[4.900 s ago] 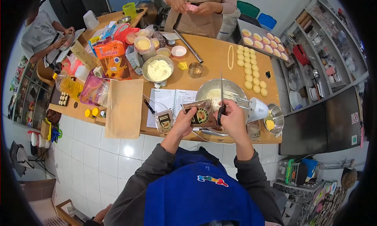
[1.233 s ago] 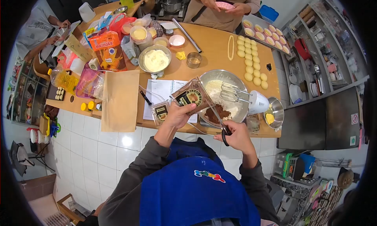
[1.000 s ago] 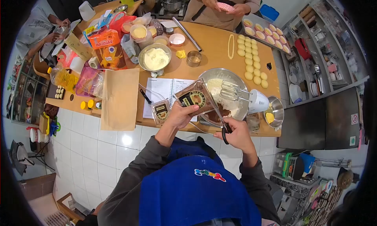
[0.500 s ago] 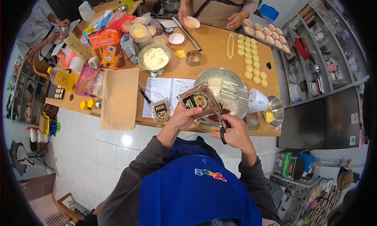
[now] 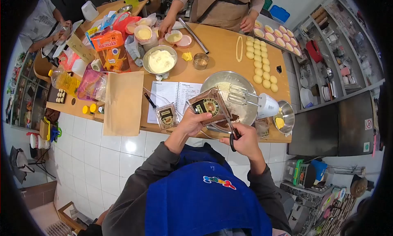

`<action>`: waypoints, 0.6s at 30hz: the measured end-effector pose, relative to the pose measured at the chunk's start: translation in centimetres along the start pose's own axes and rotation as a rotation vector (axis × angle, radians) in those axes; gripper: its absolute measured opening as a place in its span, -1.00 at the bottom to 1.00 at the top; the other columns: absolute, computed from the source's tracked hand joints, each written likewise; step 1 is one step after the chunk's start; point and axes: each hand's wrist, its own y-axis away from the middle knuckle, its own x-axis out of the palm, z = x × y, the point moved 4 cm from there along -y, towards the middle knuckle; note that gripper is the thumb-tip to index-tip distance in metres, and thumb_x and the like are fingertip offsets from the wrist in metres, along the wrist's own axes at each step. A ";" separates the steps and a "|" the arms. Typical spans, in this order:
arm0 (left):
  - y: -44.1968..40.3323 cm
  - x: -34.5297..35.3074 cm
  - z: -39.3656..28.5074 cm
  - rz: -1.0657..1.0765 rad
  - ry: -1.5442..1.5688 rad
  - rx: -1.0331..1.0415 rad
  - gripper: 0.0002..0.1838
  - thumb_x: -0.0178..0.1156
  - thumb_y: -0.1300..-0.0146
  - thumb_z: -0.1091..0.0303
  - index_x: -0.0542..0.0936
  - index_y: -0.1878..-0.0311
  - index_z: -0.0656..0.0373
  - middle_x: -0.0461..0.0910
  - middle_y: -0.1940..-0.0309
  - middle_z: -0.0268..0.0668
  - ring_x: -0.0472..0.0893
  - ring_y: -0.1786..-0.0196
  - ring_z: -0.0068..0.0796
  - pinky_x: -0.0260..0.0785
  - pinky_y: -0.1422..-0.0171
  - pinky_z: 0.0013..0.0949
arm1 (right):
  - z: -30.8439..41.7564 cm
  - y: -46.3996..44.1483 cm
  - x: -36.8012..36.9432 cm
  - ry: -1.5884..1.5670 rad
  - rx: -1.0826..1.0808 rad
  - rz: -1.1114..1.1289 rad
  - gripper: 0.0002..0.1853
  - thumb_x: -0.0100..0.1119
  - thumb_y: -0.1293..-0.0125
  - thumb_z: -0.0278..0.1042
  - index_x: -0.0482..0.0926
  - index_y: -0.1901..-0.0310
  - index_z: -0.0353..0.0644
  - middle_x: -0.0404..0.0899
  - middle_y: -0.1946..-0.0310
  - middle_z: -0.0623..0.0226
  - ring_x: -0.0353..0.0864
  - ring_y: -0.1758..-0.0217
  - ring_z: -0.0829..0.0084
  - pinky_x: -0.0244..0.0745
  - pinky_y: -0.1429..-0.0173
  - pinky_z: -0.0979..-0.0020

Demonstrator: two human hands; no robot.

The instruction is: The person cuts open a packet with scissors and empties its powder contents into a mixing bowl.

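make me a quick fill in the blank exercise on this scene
The right hand holds a pair of ____.
The cocoa-brown packet is in the ____ hand.
The beaters of the white mixer are over a large metal ____.

Missing words: scissors; left; bowl.

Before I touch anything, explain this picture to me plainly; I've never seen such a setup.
There is no robot: these are a person's two bare hands, seen by a camera worn on that person's head, looking forward and down. The left hand holds a brown packet by the large bowl; the right hand holds scissors against it. Pale and brown powder lie in the bowl, under a white mixer's beaters. The table also bears an open notebook and rows of round dough pieces.
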 end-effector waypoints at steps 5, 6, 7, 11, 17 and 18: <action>-0.2 -0.6 0.7 0.012 -0.040 0.000 -0.40 0.22 -0.09 0.61 0.29 -0.22 0.15 0.47 -0.04 -0.25 0.51 -0.07 -0.34 0.45 -0.16 -0.09 | 0.5 0.0 -0.2 0.033 -0.023 -0.021 -0.54 0.56 0.31 -0.13 0.56 0.39 -0.18 0.34 0.75 0.39 0.35 0.68 0.44 0.25 0.53 0.43; -0.2 -0.7 0.8 0.007 -0.036 0.000 -0.40 0.22 -0.08 0.62 0.29 -0.22 0.16 0.47 -0.03 -0.25 0.51 -0.07 -0.34 0.45 -0.16 -0.10 | 0.5 0.0 -0.3 0.041 -0.026 -0.020 -0.54 0.56 0.31 -0.13 0.56 0.39 -0.18 0.34 0.75 0.39 0.35 0.68 0.44 0.25 0.53 0.43; -0.2 -0.8 0.9 0.002 -0.031 0.000 -0.40 0.23 -0.08 0.62 0.29 -0.22 0.16 0.48 -0.03 -0.25 0.52 -0.06 -0.34 0.45 -0.16 -0.11 | 0.6 0.0 -0.3 0.049 -0.030 -0.018 -0.54 0.56 0.31 -0.13 0.55 0.39 -0.18 0.34 0.75 0.38 0.35 0.68 0.43 0.25 0.53 0.43; -0.3 -1.1 1.3 0.009 -0.017 -0.006 -0.39 0.24 -0.07 0.62 0.30 -0.21 0.16 0.49 -0.01 -0.25 0.52 -0.05 -0.35 0.46 -0.15 -0.13 | -0.2 0.4 0.0 0.042 -0.004 -0.016 -0.53 0.56 0.31 -0.12 0.54 0.40 -0.19 0.36 0.73 0.36 0.36 0.67 0.42 0.27 0.52 0.42; -0.4 -1.2 1.7 0.028 -0.044 -0.030 -0.38 0.24 -0.06 0.64 0.30 -0.22 0.15 0.49 -0.01 -0.25 0.52 -0.06 -0.37 0.45 -0.17 -0.14 | 0.5 0.6 -0.2 0.041 0.032 -0.018 -0.52 0.56 0.30 -0.11 0.55 0.39 -0.20 0.38 0.70 0.32 0.38 0.66 0.39 0.27 0.52 0.40; -0.3 -1.2 1.8 0.022 -0.049 -0.043 -0.38 0.24 -0.06 0.64 0.30 -0.22 0.15 0.49 -0.01 -0.25 0.52 -0.05 -0.36 0.46 -0.16 -0.15 | 0.6 0.5 -0.3 0.060 0.023 -0.014 -0.52 0.56 0.30 -0.10 0.55 0.39 -0.20 0.38 0.70 0.32 0.39 0.66 0.39 0.27 0.52 0.40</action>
